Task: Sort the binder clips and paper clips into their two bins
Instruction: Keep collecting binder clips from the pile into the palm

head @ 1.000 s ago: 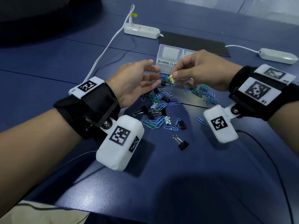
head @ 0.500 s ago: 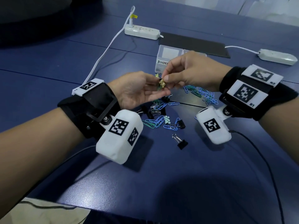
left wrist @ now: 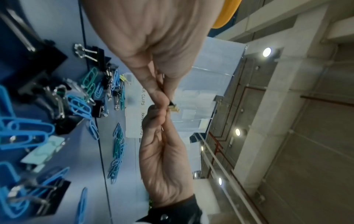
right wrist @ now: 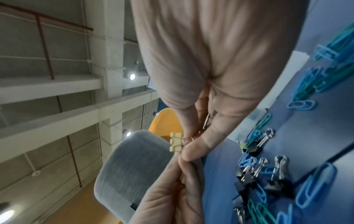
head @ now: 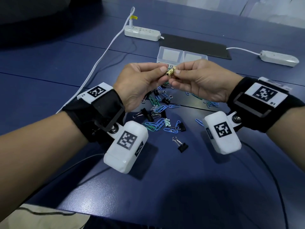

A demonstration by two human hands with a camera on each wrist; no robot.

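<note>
Two hands on one tiny thing: left hand (head: 140, 83) and right hand (head: 199, 80) both pinch the yellow binder clips (head: 170, 72) by fingertips, held up between them, above the pile (head: 160, 111) and just short of the bins (head: 181, 56). My guess is they're pulling stuck clips apart, so one could spring loose and drop back into the heap below. The right wrist view shows two yellow clips joined; from the head view it's just one blob. The left wrist view catches the bin labels.
</note>
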